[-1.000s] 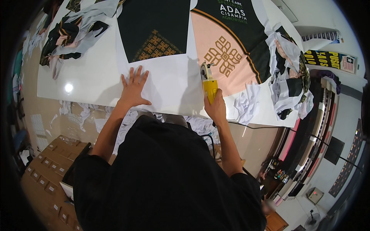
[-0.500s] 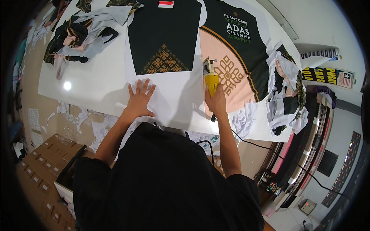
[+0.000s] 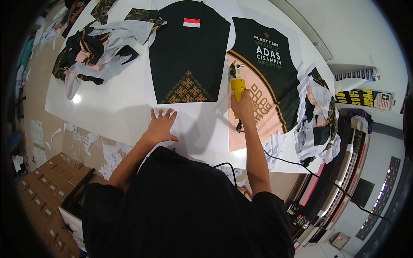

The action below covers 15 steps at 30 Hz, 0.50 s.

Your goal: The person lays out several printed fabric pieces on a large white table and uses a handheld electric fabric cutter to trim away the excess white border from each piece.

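Note:
My right hand (image 3: pixel 243 108) grips a yellow hand-held electric fabric cutter (image 3: pixel 238 89). Its metal head lies at the left edge of a peach and dark green shirt panel (image 3: pixel 286 88), just below an orange-black curved stripe. Printed on this panel are pale lettering and a brown ornament. My left hand (image 3: pixel 161 127) rests palm down with fingers spread on white fabric. Right above its fingertips is the lower edge of a dark green sleeve panel (image 3: pixel 185 51) with a gold motif and a small red-and-white patch. The cutter's blade is too small to make out.
Fabric offcuts are heaped on the white table (image 3: pixel 64 103): one pile (image 3: pixel 92 53) at far left, another (image 3: pixel 318 118) at right. A black cord (image 3: pixel 292 162) trails off right from the cutter. Cardboard boxes (image 3: pixel 47 189) stand on the floor at lower left, near white scraps (image 3: pixel 112 157).
The whole view has shifted, so the table appears lower. Along the peach panel's left edge the cutter has moved away from me, closer to the stripe. My left hand stays below the sleeve panel.

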Available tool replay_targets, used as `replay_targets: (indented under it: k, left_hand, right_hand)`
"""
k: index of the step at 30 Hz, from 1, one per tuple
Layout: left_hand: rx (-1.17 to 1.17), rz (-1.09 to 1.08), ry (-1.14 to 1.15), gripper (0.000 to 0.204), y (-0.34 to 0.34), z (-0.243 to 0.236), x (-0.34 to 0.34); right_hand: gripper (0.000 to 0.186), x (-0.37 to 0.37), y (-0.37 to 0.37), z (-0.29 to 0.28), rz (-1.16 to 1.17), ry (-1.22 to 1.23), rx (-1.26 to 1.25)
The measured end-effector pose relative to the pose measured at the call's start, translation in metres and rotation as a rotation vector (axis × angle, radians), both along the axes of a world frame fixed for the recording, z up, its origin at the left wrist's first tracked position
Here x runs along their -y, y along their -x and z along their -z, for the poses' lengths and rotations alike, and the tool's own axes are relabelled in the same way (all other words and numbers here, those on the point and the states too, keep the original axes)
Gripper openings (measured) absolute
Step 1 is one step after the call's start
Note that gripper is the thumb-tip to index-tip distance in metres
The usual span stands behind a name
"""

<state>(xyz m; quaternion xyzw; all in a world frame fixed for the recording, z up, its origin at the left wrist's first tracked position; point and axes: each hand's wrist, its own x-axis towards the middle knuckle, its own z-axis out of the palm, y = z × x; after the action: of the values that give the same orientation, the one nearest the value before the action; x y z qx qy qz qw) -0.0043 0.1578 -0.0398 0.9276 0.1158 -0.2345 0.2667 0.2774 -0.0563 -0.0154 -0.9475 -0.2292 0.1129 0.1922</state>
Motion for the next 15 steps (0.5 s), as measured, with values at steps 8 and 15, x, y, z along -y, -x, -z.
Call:
replay_targets:
  k: [8,15]
  left_hand:
    - [-0.054,-0.010,0.063,0.120,-0.010,-0.004,-0.008]
    - [-0.040,-0.039,0.117,0.118,-0.014,-0.005,-0.014]
  right_hand:
    - [0.049,-0.031,-0.033,0.001,-0.016,0.002,-0.021]
    - [0.046,-0.053,-0.063,0.019,-0.039,-0.036,0.084]
